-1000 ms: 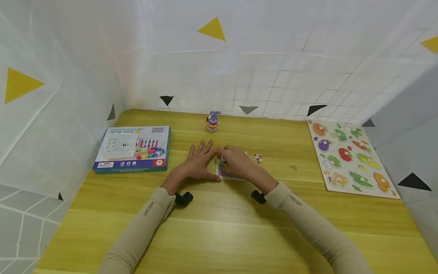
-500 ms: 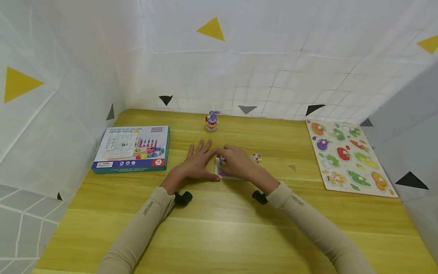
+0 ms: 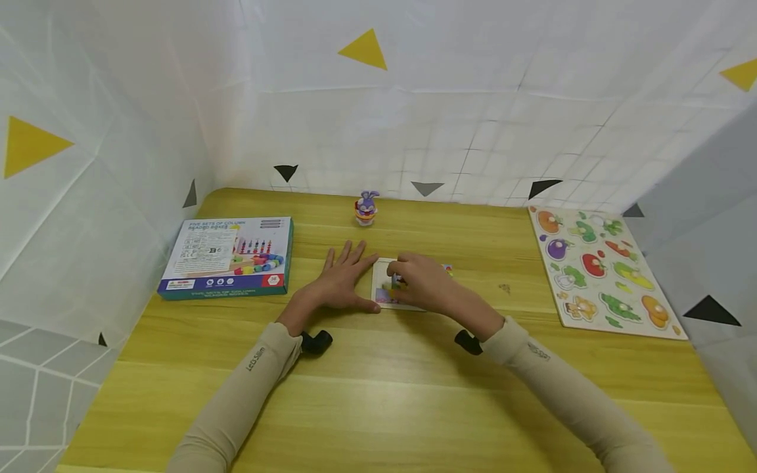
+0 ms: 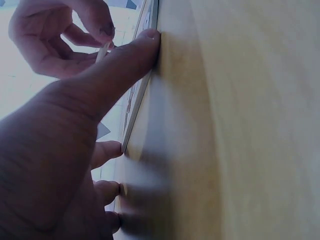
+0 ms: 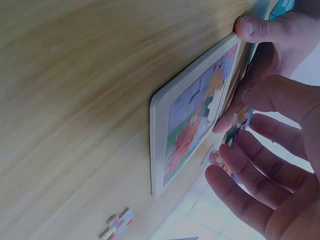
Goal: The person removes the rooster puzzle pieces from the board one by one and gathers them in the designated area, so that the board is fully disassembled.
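Observation:
A small framed jigsaw puzzle [image 3: 384, 262] lies on the table between the two hands; the right wrist view shows its pale frame [image 5: 159, 120] and coloured picture. My left hand [image 3: 340, 286] rests spread on the table at the puzzle's left side, with thumb and index fingertip against the frame's edge. Over the puzzle, my right hand [image 3: 424, 282] pinches a jigsaw piece [image 5: 239, 126] between thumb and fingers. In the left wrist view the piece [image 4: 102, 52] appears edge-on, raised above the frame. A loose jigsaw piece [image 5: 118, 226] lies on the table to the right of the puzzle.
A purple rabbit figurine [image 3: 366, 209] stands behind the puzzle. At the left lies a bead toy box [image 3: 225, 256], and at the right a vegetable peg board [image 3: 603, 276]. White sheeting [image 3: 331, 131] hangs along the back and sides.
My right hand has moved right and up from the puzzle's left part, with a jigsaw piece in its fingers. More of the frame's left side shows. My left hand has stayed in place.

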A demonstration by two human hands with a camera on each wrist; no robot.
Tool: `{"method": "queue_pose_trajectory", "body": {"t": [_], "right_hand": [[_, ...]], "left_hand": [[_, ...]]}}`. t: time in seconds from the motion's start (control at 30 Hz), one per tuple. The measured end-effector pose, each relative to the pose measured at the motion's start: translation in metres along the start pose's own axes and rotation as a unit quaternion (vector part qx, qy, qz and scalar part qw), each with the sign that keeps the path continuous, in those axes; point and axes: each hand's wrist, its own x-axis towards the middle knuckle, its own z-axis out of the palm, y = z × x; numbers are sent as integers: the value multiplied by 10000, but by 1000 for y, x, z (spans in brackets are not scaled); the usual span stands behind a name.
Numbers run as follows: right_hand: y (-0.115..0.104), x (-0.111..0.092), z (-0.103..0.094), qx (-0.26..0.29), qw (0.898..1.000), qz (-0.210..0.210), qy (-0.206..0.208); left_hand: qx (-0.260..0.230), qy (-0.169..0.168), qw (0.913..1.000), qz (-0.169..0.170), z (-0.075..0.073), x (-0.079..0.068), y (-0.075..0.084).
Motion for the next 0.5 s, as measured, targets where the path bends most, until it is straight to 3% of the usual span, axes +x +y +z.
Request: {"method": "queue_pose_trajectory", "body": {"t": [0.27, 0.5], "right_hand": [[8, -14, -3, -177, 9996, 193, -70], [13, -26, -7, -60, 9999, 100, 76]], "left_hand": [[-13, 13, 10000, -3, -1, 0, 0], [16, -19, 10000, -47, 0, 0, 0]]}}
